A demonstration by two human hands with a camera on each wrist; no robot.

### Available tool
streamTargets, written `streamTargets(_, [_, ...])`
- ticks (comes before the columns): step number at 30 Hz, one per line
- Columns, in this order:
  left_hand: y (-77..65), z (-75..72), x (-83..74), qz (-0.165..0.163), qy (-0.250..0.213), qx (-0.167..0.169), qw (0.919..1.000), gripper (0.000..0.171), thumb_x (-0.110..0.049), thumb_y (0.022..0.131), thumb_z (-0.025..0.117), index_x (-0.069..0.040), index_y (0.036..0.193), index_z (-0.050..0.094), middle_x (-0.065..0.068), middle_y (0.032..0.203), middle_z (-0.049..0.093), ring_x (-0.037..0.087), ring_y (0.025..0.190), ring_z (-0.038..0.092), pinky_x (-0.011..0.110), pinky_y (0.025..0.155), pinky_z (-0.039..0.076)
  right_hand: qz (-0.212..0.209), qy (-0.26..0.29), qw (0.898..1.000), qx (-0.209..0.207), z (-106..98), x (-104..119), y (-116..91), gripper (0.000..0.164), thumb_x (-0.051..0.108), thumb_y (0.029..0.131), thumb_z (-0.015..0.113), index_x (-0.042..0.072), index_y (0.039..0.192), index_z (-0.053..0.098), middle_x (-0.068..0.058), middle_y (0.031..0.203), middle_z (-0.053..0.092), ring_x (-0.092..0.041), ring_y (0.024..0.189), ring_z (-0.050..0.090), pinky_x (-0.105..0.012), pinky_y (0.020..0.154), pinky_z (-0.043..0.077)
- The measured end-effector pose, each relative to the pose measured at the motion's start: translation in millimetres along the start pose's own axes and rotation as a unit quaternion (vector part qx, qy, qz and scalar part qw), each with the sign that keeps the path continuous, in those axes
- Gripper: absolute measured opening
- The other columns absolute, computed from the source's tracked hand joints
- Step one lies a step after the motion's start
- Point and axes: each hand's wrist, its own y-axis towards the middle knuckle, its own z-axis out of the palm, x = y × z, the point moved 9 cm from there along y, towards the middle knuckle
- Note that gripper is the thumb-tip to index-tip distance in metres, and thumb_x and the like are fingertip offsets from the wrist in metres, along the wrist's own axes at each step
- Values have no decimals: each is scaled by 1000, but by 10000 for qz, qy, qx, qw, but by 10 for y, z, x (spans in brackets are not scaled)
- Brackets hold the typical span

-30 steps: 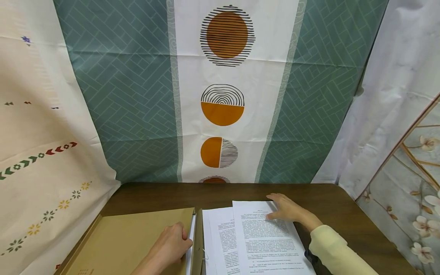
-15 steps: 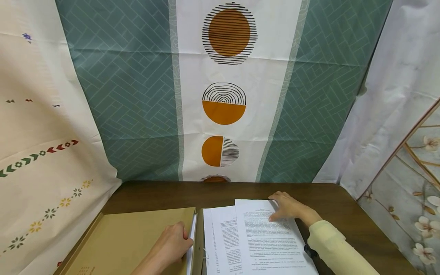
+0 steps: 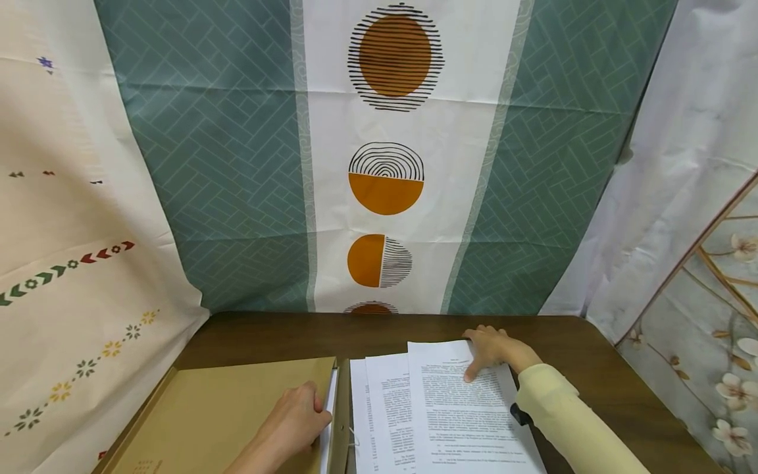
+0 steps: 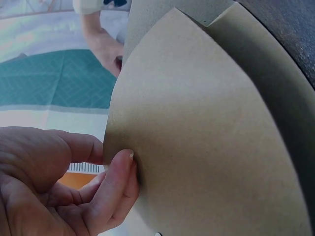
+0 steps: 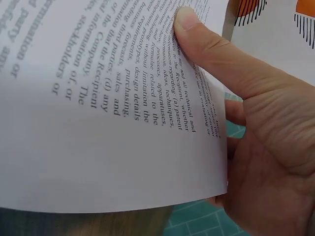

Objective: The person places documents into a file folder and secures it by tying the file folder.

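A tan cardboard document folder (image 3: 225, 401) lies at the left, white paper showing along its right edge. My left hand (image 3: 296, 418) pinches the edge of its cover; in the left wrist view the fingers (image 4: 118, 179) press against the cardboard flap (image 4: 192, 123). Right of the folder, printed sheets (image 3: 391, 388) lie fanned out and overlapping. My right hand (image 3: 497, 349) holds the upper right of the top printed sheet (image 3: 462, 421). In the right wrist view, the thumb (image 5: 211, 39) lies on the printed side and the other fingers go behind the paper.
Everything lies on a dark brown table (image 3: 272, 332). A green and white patterned cloth (image 3: 237, 164) hangs behind it. White curtains (image 3: 651, 217) with a flowered part stand at the right, and a cream embroidered cloth (image 3: 71, 230) hangs at the left.
The top sheet has shifted slightly right, baring more of the sheets beneath. My right hand has turned a little, and its sleeve has moved left. The left hand keeps its place on the folder.
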Motion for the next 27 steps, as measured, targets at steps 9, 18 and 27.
streamTargets(9, [-11,-10,-10,65,-32,-55,10000,21,-6,84,72,-7,79,52,7,68,51,16,43,57,31,48,44,-143,127,9992,-362,-25,-20,-88,95,45,61,98,-4,133,58,-20,128,65,-44,120,53,-72,106,32])
streamTargets(18, [-9,-13,-12,-110,82,-12,9999,21,-7,86,73,-7,80,53,7,68,52,16,45,56,30,49,42,-148,920,9916,-896,-85,-241,-192,74,27,70,95,-7,125,59,-17,114,68,-34,102,64,-58,94,51])
streamTargets(27, [-14,-28,-24,-81,63,-54,9999,20,-7,85,72,-7,80,53,7,69,52,17,46,56,30,49,44,-512,1836,9765,-1003,-177,-387,-304,21,11,84,84,8,86,63,0,78,53,-18,75,51,-35,66,43])
